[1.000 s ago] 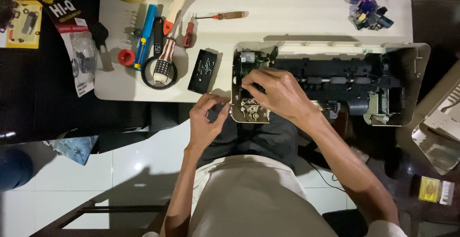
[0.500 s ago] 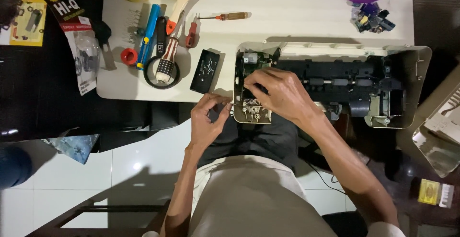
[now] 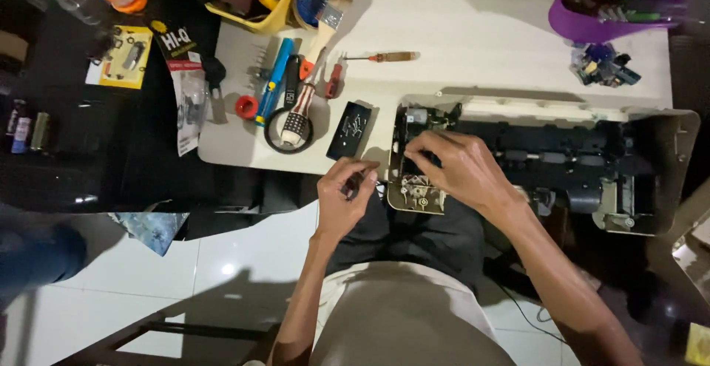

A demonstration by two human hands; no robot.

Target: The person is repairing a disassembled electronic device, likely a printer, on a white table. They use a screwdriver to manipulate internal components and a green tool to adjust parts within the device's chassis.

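At the far left, off the white surface (image 3: 473, 33), a yellow card of small parts (image 3: 122, 57) lies on a dark stand, and just right of it, at the surface's left edge, sit a red cap (image 3: 246, 105), a blue tool (image 3: 274, 80) and a brush (image 3: 310, 85) whose dark handle rests inside a black ring (image 3: 290, 131). A screwdriver with a wooden handle (image 3: 381, 57) lies above a small black plate (image 3: 349, 129). Next comes the left hand (image 3: 344, 200), held just off the surface's near edge with its fingers curled shut around a small dark tool, too hidden to tell its kind. Compared with the earlier views it sits in much the same place, perhaps drawn slightly closer to the machine, so the grip looks unchanged. Right of it is the opened machine (image 3: 532, 163), a cream shell lying on its side with its dark inner works showing. The right hand (image 3: 451, 170) lies on the machine's left end, fingers bent and pressed onto the small mechanism there, holding or steadying it rather than lifting anything; its pose has hardly shifted since the earlier views, which suggests slow, fine work in one spot. At the far right corner stand a purple tray (image 3: 584, 26) and a small heap of blue parts (image 3: 603, 65).
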